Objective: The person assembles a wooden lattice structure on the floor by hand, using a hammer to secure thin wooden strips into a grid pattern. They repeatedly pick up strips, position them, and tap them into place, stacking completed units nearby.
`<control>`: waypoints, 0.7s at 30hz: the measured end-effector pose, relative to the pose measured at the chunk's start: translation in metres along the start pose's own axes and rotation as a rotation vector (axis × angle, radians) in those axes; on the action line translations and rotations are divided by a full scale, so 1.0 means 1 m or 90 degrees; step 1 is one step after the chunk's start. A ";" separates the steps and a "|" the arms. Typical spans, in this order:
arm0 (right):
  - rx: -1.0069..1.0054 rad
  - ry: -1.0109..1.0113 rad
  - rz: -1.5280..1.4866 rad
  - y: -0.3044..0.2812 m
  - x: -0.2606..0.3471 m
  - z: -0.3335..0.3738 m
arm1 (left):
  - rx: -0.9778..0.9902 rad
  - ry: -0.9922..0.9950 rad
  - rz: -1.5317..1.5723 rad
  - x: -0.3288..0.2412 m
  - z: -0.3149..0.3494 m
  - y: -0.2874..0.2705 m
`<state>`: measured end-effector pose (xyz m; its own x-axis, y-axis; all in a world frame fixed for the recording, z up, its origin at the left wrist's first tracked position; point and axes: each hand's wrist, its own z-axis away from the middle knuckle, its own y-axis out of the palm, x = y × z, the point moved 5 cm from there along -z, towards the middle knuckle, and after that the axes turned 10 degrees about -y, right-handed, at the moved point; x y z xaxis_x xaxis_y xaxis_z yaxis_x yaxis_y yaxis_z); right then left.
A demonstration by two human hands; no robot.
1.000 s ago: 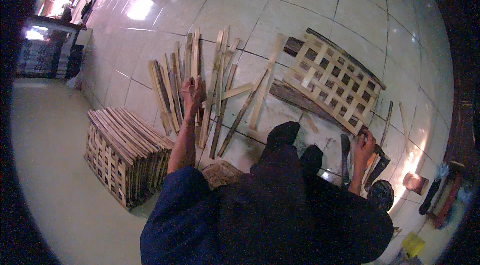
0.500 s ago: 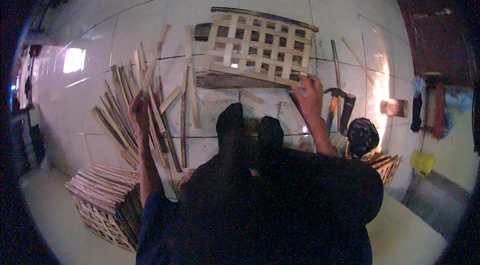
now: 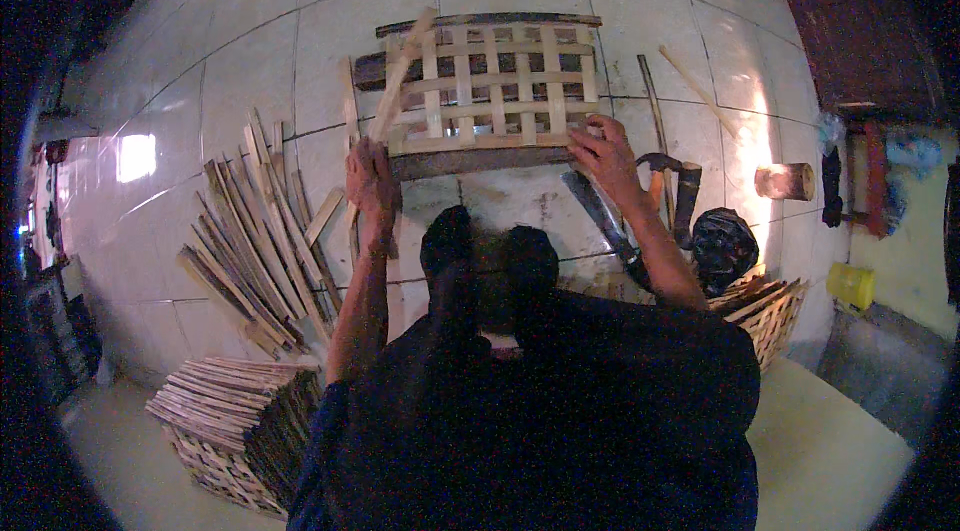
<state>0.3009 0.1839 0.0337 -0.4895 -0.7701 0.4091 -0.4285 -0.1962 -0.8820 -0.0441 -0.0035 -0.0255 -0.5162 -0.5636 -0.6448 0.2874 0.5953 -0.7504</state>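
A panel of pale, flat bamboo or wood strips woven in an open lattice [image 3: 493,80] lies in front of me, with a dark strip [image 3: 490,23] along its far edge and a dark board [image 3: 480,162] under its near edge. My left hand [image 3: 372,186], at the panel's near left corner, is closed round a pale strip [image 3: 405,76] that slants up across the panel's left side. At the near right corner my right hand [image 3: 605,156] has its bent fingers on the panel's edge. A long dark-handled blade [image 3: 600,216] lies below my right wrist.
Loose strips [image 3: 255,231] fan out on the tiled floor at left. A stack of woven panels [image 3: 235,421] stands near left, another woven stack [image 3: 770,316] near right. A hammer [image 3: 660,171], a black plastic bundle [image 3: 725,251], a wooden block [image 3: 785,182] and a yellow container [image 3: 850,286] lie at right.
My left hand has moved right from the loose strips to the panel's left side, bringing a strip. My right hand stays at the near right corner. The view has shifted slightly.
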 end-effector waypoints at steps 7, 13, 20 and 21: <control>-0.014 -0.022 0.083 -0.009 0.011 0.000 | 0.040 0.340 -0.036 0.007 -0.025 -0.009; -0.210 0.261 -0.407 0.008 0.054 -0.011 | 0.230 0.242 0.050 -0.045 0.006 -0.048; -0.268 0.479 -0.795 0.020 0.079 -0.001 | 0.287 0.414 0.020 -0.076 0.032 -0.047; -0.258 0.505 -0.793 0.019 0.077 0.005 | 0.255 0.363 0.062 -0.071 0.023 -0.046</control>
<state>0.2585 0.1179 0.0479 0.1161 0.2910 0.9496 -0.9690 -0.1767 0.1727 -0.0015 -0.0039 0.0512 -0.7838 -0.0652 -0.6176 0.5724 0.3100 -0.7591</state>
